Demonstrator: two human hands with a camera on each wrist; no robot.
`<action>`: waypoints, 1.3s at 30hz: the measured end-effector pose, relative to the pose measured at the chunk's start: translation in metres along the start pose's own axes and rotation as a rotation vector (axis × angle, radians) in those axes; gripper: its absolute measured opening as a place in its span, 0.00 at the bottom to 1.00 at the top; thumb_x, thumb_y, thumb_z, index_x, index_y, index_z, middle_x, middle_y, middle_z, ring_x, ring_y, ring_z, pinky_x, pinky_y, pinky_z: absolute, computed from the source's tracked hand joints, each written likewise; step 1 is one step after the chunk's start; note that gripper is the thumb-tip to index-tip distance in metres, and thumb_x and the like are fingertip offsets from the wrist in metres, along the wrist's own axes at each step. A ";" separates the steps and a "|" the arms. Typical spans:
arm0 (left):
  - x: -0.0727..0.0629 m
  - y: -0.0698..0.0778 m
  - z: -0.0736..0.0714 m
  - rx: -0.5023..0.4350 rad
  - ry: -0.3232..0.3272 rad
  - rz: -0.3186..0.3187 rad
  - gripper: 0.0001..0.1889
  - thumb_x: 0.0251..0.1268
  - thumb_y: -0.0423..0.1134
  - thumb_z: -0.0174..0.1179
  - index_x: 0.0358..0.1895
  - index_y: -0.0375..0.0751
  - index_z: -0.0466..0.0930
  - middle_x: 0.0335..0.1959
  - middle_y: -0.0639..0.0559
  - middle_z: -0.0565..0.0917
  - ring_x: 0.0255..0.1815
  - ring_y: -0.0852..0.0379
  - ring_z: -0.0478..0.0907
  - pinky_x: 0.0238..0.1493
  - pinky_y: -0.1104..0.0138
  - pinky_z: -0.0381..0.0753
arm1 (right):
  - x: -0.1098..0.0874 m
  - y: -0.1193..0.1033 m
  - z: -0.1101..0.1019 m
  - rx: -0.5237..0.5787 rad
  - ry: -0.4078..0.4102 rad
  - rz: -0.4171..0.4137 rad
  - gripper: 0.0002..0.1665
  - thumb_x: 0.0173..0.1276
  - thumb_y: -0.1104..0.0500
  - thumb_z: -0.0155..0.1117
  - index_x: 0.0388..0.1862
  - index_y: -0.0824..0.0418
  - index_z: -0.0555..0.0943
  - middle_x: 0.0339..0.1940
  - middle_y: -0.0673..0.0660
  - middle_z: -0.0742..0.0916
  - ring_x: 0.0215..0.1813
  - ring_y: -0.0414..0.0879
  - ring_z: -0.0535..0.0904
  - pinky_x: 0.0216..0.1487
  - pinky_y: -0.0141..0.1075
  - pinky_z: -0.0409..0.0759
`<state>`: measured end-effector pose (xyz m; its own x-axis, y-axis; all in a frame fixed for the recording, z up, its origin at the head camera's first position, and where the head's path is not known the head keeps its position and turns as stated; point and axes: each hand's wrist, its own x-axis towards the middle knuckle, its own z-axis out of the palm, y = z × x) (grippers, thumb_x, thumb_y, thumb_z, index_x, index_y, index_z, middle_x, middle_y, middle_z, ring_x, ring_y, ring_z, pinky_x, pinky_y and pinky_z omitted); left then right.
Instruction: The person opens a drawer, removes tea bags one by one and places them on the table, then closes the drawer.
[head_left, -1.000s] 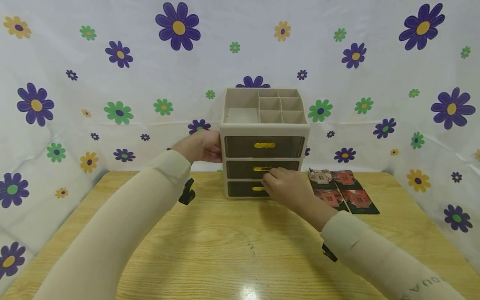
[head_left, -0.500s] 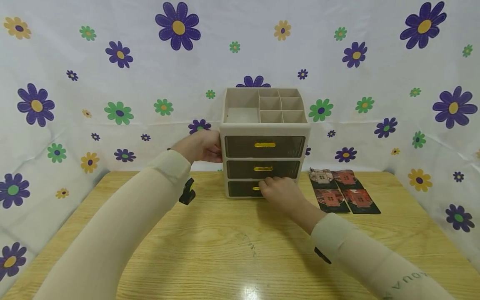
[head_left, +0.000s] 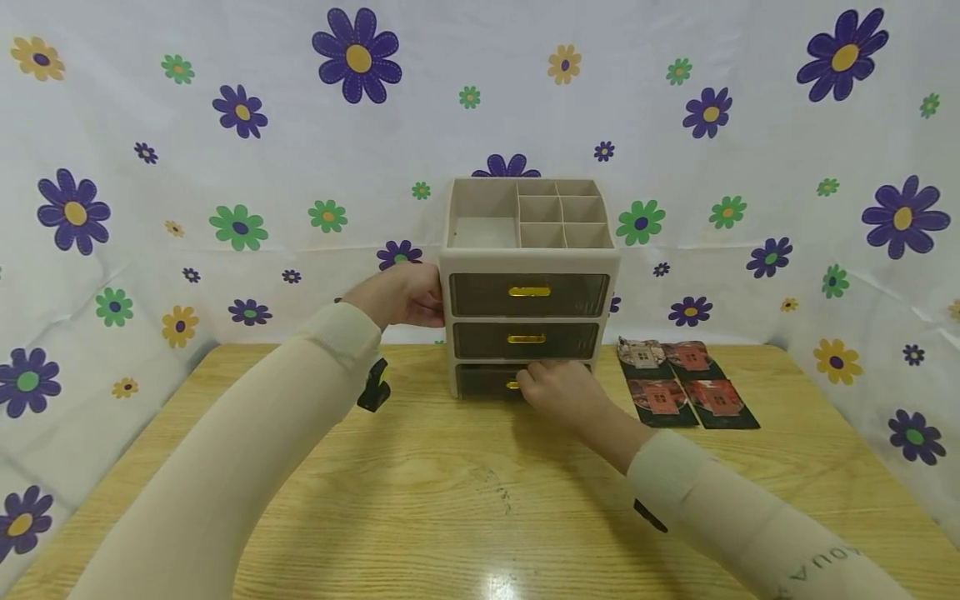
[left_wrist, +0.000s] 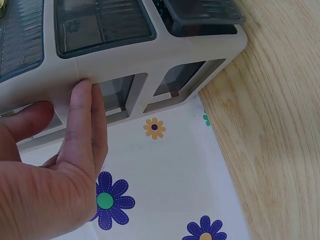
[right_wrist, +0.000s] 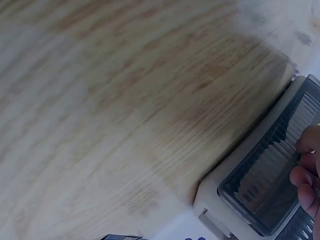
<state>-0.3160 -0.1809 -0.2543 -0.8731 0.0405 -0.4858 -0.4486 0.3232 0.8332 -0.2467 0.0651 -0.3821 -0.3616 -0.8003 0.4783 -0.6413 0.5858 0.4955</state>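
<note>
A cream drawer organizer (head_left: 528, 260) with dark see-through drawers and gold handles stands on the table. My left hand (head_left: 408, 296) touches its left side; in the left wrist view the fingers (left_wrist: 82, 120) lie fairly straight against the frame, thumb apart from them. My right hand (head_left: 558, 392) grips the bottom drawer (head_left: 480, 382) at its gold handle (head_left: 513, 385), mostly covered by the fingers. In the left wrist view that drawer (left_wrist: 205, 12) juts out a little from the frame. In the right wrist view, curled fingers (right_wrist: 306, 180) show at the edge.
Several dark and red printed packets (head_left: 660, 400) lie on the wooden table (head_left: 420, 500), right of the organizer. Open compartments (head_left: 542, 210) top the organizer. A white flower-patterned cloth (head_left: 270, 167) hangs behind and at both sides.
My right hand has moved down from beside the middle drawer to the bottom drawer's handle. The bottom drawer has come slightly forward. My left hand has stayed in place.
</note>
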 end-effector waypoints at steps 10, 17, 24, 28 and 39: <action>0.002 0.000 0.001 -0.021 -0.005 0.005 0.14 0.67 0.25 0.43 0.52 0.32 0.73 0.40 0.41 0.78 0.24 0.55 0.81 0.28 0.70 0.86 | -0.008 -0.004 -0.009 -0.012 -0.020 -0.038 0.06 0.65 0.64 0.68 0.29 0.59 0.81 0.21 0.51 0.83 0.18 0.41 0.75 0.14 0.32 0.71; 0.001 0.000 0.001 -0.029 -0.006 0.008 0.19 0.67 0.25 0.43 0.59 0.30 0.71 0.44 0.40 0.77 0.26 0.55 0.80 0.27 0.71 0.85 | -0.015 -0.010 -0.020 0.006 0.022 -0.102 0.12 0.63 0.66 0.69 0.24 0.58 0.76 0.16 0.49 0.78 0.15 0.38 0.66 0.13 0.30 0.65; -0.001 0.000 0.002 -0.029 0.012 -0.002 0.19 0.68 0.25 0.45 0.60 0.30 0.72 0.44 0.39 0.77 0.27 0.54 0.81 0.28 0.70 0.86 | -0.024 -0.016 -0.027 0.034 0.040 -0.153 0.11 0.57 0.69 0.67 0.24 0.58 0.75 0.15 0.48 0.76 0.16 0.36 0.60 0.12 0.27 0.60; -0.001 0.000 0.002 -0.031 0.015 -0.003 0.17 0.68 0.25 0.44 0.58 0.30 0.72 0.43 0.39 0.77 0.27 0.54 0.80 0.28 0.70 0.86 | -0.027 -0.019 -0.033 0.055 0.036 -0.173 0.09 0.57 0.70 0.65 0.25 0.58 0.76 0.17 0.48 0.80 0.16 0.37 0.69 0.13 0.26 0.66; -0.002 -0.002 0.002 -0.038 0.020 0.006 0.17 0.67 0.25 0.44 0.58 0.29 0.71 0.42 0.40 0.77 0.26 0.54 0.80 0.28 0.70 0.86 | -0.035 -0.030 -0.048 0.050 0.053 -0.244 0.11 0.61 0.68 0.58 0.22 0.56 0.72 0.16 0.46 0.79 0.16 0.36 0.70 0.15 0.24 0.68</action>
<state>-0.3135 -0.1798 -0.2553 -0.8792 0.0228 -0.4760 -0.4503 0.2872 0.8454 -0.1826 0.0819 -0.3786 -0.1566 -0.9087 0.3870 -0.7382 0.3680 0.5654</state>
